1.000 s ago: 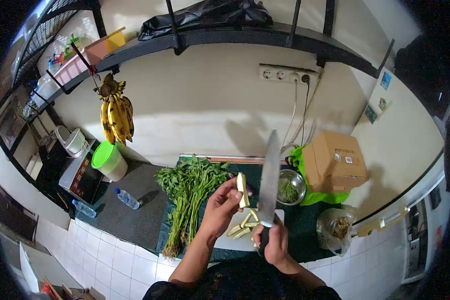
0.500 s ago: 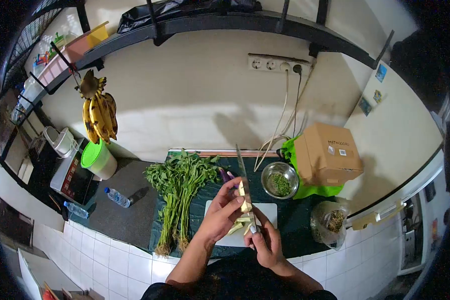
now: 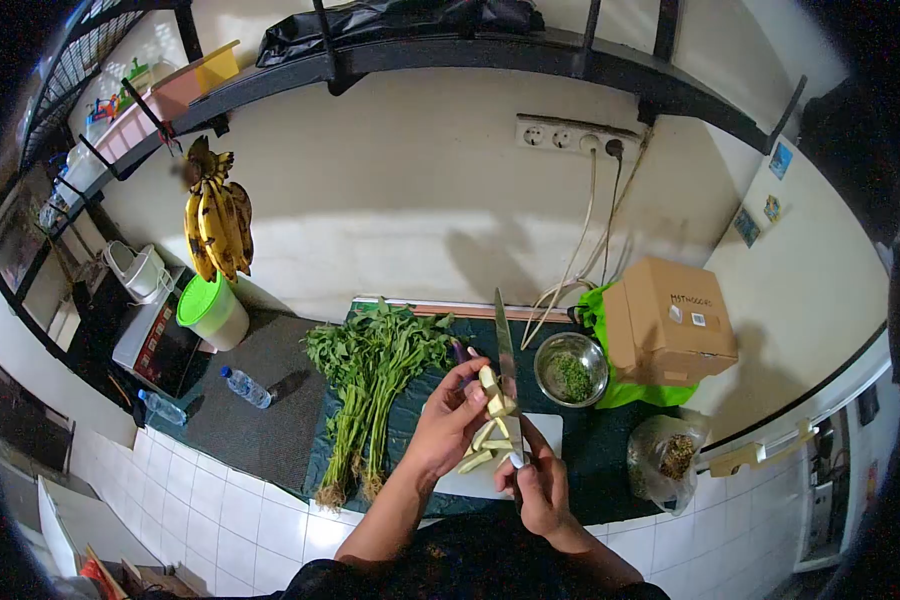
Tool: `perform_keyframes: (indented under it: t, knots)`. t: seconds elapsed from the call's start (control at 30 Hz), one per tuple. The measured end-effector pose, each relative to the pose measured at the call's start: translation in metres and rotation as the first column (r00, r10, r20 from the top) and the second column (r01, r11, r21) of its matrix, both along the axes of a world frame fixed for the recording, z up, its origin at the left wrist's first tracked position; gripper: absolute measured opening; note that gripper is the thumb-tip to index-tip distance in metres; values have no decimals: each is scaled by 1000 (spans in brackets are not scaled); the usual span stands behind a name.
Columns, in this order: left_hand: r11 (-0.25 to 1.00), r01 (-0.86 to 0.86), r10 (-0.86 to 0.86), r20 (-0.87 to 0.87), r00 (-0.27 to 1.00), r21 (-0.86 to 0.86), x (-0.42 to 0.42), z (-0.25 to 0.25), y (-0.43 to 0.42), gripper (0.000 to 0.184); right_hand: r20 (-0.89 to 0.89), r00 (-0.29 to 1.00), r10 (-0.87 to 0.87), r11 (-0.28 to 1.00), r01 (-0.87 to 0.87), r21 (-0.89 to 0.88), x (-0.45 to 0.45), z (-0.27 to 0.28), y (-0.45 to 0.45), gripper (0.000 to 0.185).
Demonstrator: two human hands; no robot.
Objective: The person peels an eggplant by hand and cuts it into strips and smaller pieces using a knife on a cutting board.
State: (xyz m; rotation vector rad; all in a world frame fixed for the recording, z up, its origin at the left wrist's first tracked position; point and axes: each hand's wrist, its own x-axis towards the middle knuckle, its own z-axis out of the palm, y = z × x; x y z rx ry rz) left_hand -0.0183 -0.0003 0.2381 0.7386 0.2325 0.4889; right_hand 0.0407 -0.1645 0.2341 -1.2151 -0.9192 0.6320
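Observation:
My left hand (image 3: 444, 428) pinches a pale, cream-coloured piece of eggplant (image 3: 489, 381) above the cutting board. My right hand (image 3: 538, 488) is wrapped round the handle of a long kitchen knife (image 3: 504, 335), its blade pointing away from me. The blade runs close beside the held piece, and another pale chunk shows against it just below. Several cut pieces (image 3: 477, 460) lie on the white cutting board (image 3: 547, 430) under my hands. Behind my left fingers a purple eggplant (image 3: 459, 350) is partly hidden.
Leafy greens with roots (image 3: 370, 390) lie left of the board. A metal bowl (image 3: 540, 372) of chopped greens and a cardboard box (image 3: 675, 325) stand to the right, near a plastic bag (image 3: 660, 475). Water bottles (image 3: 245, 387) and a green-lidded container (image 3: 215, 315) are at left; bananas (image 3: 217, 225) hang above.
The whole view has shifted, so the scene sits slightly further right and lower. The knife blade has moved a little to the right of the held piece, and a chunk now shows apart below it.

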Motion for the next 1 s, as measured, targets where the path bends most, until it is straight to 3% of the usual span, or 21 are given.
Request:
perform_keyframes:
  t: [0.17, 0.33, 0.73, 1.0]
  knots:
    - [1000, 9, -9, -16, 1000, -10, 5, -13, -8, 42, -6, 1000, -3, 999, 2, -39, 5, 0, -4, 71]
    - [996, 26, -28, -27, 999, -83, 9, -25, -14, 43, 58, 998, -27, 998, 30, -52, 7, -5, -7, 59]
    - [994, 34, -35, -7, 999, -99, 9, -28, -16, 48, 124, 991, -55, 996, 64, -70, 5, -11, 0, 62]
    - [996, 11, -18, -71, 997, -93, 10, -27, -17, 46, 64, 998, -26, 999, 28, -39, 5, -11, 1, 65]
